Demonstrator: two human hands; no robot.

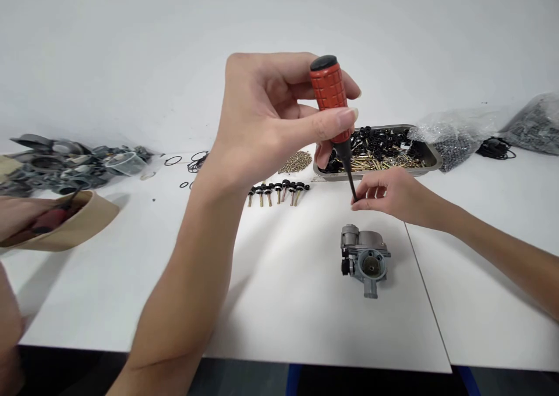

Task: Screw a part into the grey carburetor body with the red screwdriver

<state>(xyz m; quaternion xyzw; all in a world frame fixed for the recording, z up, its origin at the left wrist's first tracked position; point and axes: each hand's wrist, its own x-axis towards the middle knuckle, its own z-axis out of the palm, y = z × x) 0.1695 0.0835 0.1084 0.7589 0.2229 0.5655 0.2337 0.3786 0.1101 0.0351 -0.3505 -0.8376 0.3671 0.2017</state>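
Screwdriver [332, 108] is held upright above the table [283, 303]: red knurled handle gripped by the left hand [266, 116], thumb across the front, fingers wrapped behind. Black shaft is pointed down, and its tip is pinched by the fingertips of the right hand [384, 193] (closed on the tip; whether a small part sits there cannot be told). Carburetor [364, 257] is lying on the table just below and in front of the right hand, untouched, open bore facing up. Metal tray [430, 154] is set behind the hands, filled with black rubber pieces and brass fittings. A row of brass screws with black caps [279, 192] is laid out left of the tray, a small pile of brass bits [296, 162] behind it. Clear plastic bags [454, 137] of dark parts are seen at far right. At far left, grey castings [65, 163] are heaped, and another person's sleeve [65, 224] is visible.
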